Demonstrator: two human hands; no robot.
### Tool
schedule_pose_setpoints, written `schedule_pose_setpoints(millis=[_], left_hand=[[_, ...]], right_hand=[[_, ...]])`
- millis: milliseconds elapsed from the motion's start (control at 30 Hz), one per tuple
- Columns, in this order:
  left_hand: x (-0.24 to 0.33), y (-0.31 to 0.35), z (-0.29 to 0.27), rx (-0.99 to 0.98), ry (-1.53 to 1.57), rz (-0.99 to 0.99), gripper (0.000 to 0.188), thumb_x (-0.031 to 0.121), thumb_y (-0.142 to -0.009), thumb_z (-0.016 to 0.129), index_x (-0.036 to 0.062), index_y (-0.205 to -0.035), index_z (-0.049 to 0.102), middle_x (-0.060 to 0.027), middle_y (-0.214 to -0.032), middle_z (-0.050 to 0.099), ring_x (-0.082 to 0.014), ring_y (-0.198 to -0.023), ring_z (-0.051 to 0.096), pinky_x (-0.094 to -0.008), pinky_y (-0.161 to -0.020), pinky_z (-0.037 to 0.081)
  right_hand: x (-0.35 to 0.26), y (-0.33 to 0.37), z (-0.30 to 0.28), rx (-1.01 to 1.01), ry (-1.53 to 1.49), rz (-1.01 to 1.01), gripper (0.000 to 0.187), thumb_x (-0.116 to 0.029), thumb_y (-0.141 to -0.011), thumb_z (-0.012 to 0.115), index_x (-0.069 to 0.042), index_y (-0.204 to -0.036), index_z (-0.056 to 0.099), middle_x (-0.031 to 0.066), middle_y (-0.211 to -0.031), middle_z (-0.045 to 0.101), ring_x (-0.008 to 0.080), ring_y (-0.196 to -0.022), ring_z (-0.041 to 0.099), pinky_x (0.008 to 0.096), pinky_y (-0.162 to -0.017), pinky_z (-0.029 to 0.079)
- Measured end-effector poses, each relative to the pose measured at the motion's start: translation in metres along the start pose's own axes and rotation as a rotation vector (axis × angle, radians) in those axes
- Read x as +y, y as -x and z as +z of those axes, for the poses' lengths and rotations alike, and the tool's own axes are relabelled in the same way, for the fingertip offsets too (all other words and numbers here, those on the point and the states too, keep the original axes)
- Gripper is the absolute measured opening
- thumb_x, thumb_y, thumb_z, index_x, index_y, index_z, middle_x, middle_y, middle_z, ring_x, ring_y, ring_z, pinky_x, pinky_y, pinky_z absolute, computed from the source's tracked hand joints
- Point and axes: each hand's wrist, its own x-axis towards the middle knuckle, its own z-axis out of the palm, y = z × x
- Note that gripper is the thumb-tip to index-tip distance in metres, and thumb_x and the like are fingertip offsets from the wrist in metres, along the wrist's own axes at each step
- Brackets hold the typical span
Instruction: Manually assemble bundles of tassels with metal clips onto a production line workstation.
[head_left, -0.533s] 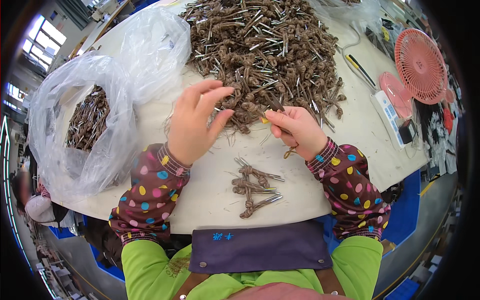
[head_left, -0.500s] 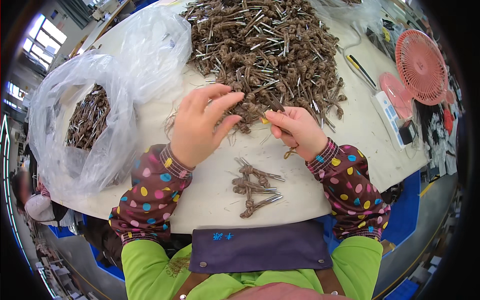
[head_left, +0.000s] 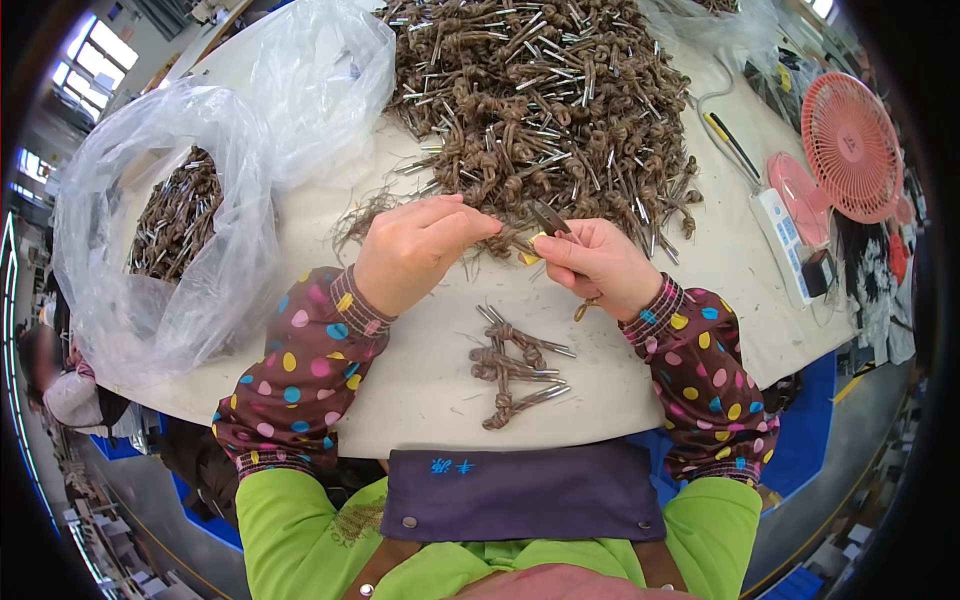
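Observation:
My right hand (head_left: 605, 268) is closed around small dark thread snips (head_left: 549, 218) with a bit of yellow by the fingers; a small loop hangs below the palm. To its left, my left hand (head_left: 422, 245) has its fingers drawn together at the near edge of a big pile of knotted brown cords (head_left: 540, 110) with silvery metal tips. Its fingertips pinch what looks like one brown cord, close to the snips' blades; the fingers partly hide it. Nearer to me, a small group of knotted cords (head_left: 513, 368) lies on the pale table (head_left: 420, 400), tips pointing mostly right.
At left, a clear plastic bag (head_left: 250, 240) holds more knotted cords (head_left: 180, 220), with another clear bag (head_left: 325, 90) behind. On the right are a pink fan (head_left: 850, 145), a white power strip (head_left: 782, 240) and a yellow-black pen-like tool (head_left: 733, 145). Loose brown threads (head_left: 365, 218) lie beside the pile.
My left hand has closed from spread fingers and moved right to the pile's edge by the snips. My right hand has barely moved, still holding them. The view has shifted slightly.

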Motion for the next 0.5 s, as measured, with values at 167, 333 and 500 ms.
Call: schedule_pose_setpoints(millis=[167,333,500], left_hand=[[0.01,0.006,0.004,-0.052,0.094,-0.242,0.01,0.006,-0.079,0.067,0.0062,-0.087,0.059,-0.006,-0.076,0.064,-0.0233,-0.066,0.063,-0.031,-0.062,0.052],[0.009,0.004,0.006,-0.028,0.243,-0.308,0.011,0.005,-0.081,0.065,0.0046,-0.089,0.057,-0.0081,-0.083,0.061,-0.0248,-0.072,0.06,-0.0317,-0.063,0.05],[0.009,0.003,0.006,-0.101,0.169,-0.246,0.011,0.003,-0.081,0.064,0.0036,-0.089,0.056,-0.0101,-0.084,0.059,-0.0262,-0.08,0.06,-0.0328,-0.069,0.049]], right_hand=[[0.001,0.0,-0.003,-0.046,-0.007,-0.022,0.019,-0.025,-0.092,0.057,-0.011,-0.079,0.053,-0.0052,-0.06,0.049,0.0002,-0.045,0.027,0.0185,-0.039,0.017],[0.019,-0.013,0.004,0.156,0.207,-0.488,0.033,-0.036,-0.089,0.061,-0.003,-0.084,0.057,-0.0017,-0.073,0.057,0.0083,-0.054,0.054,0.0218,-0.048,0.041],[-0.009,0.009,0.003,0.481,1.009,-0.697,0.031,-0.034,-0.084,0.065,-0.004,-0.087,0.057,0.0038,-0.081,0.06,0.0171,-0.067,0.063,0.0252,-0.056,0.048]])
